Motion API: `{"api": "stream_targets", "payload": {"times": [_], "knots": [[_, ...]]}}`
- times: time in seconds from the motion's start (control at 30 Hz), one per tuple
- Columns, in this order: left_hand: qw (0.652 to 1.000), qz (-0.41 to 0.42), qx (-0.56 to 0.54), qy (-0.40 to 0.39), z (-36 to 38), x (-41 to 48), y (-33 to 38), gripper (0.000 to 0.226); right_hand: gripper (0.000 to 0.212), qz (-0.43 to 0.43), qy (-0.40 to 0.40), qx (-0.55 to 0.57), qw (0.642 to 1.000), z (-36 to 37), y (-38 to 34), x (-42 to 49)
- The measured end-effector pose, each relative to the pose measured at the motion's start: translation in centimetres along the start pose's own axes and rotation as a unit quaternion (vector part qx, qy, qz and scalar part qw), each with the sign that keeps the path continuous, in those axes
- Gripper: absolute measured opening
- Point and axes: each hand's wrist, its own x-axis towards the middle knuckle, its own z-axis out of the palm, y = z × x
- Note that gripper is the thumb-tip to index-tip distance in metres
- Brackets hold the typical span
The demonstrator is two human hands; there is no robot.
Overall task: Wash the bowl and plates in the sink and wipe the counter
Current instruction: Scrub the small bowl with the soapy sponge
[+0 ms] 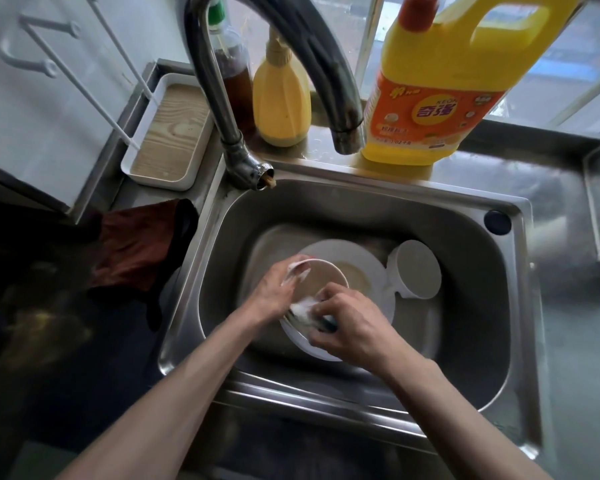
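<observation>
In the steel sink (465,237) lies a white plate (357,258), and a white bowl (323,275) is held tilted above it. My left hand (278,289) grips the bowl's far-left rim, thumb and fingers soapy. My right hand (347,323) holds a foamy sponge (309,311) with a blue-green edge against the bowl's near rim. To the right a white cup-like dish (418,268) with a small handle tab leans against the plate. The lower part of the bowl is hidden behind my hands.
The curved faucet (281,64) arches over the sink's back edge. A yellow detergent jug (440,81), a yellow squeeze bottle (281,98) and a dark sauce bottle (232,74) stand behind it. A brown cloth (136,244) lies on the dark left counter, beyond it a white tray (170,133).
</observation>
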Motion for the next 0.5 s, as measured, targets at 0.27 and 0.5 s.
{"api": "stream_targets", "payload": {"times": [0.27,0.5], "knots": [[0.998,-0.043,0.04,-0.018,0.0,0.6,1.5,0.031,0.022,-0.025,0.196,-0.189,0.962,2.1,-0.5,-0.4],[0.995,-0.068,0.044,0.059,0.6,0.4,1.6,0.025,0.035,0.135,0.077,0.304,0.94,1.8,-1.8,0.6]]}}
